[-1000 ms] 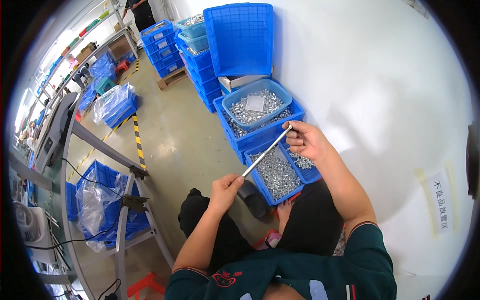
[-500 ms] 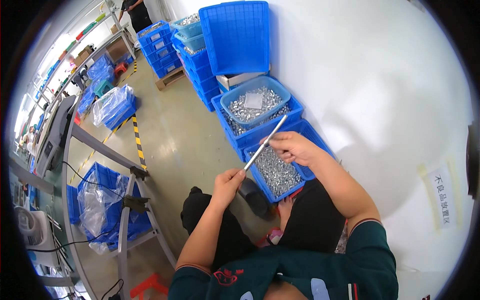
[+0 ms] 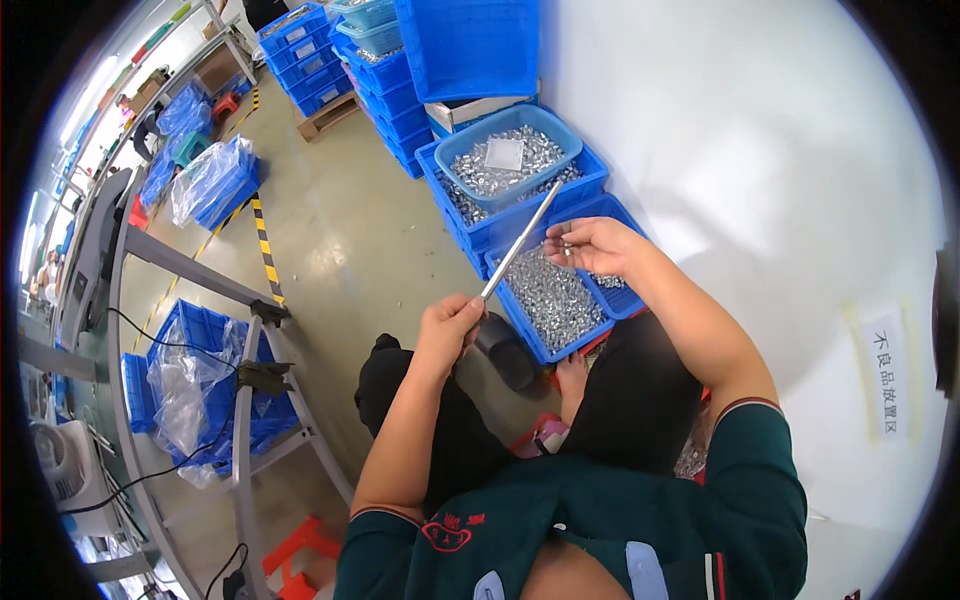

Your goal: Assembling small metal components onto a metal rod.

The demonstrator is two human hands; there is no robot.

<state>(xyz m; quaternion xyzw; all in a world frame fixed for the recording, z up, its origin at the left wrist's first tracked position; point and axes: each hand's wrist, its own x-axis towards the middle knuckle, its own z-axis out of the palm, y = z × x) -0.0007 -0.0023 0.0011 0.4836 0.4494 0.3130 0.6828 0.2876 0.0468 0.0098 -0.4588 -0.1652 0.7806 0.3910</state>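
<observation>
My left hand [image 3: 447, 335] is closed around the lower end of a slim silver metal rod [image 3: 522, 243], which slants up and away to the right. Its far end stands free in the air. My right hand [image 3: 600, 246] hovers just right of the rod, apart from it, with fingers curled. A small shiny metal part [image 3: 568, 251] shows at its fingertips, too small to make out in detail. Below both hands is a blue bin [image 3: 578, 347] full of small silver metal parts. Beside it, partly under my right forearm, lies another blue bin [image 3: 630, 302] with some such parts.
Beyond stands a blue crate [image 3: 452, 232] bearing a light blue tub [image 3: 453, 178] of metal parts with a clear square piece [image 3: 504, 154] on top. Stacked blue crates [image 3: 395, 105] stand farther back. A metal frame [image 3: 243, 440] and plastic-covered crates [image 3: 195, 400] are left; a white wall [image 3: 780, 230] is right.
My right hand has come off the rod and moved a little to the right, a small metal part now showing at its fingers. The left hand still holds the rod. The view has tilted slightly.
</observation>
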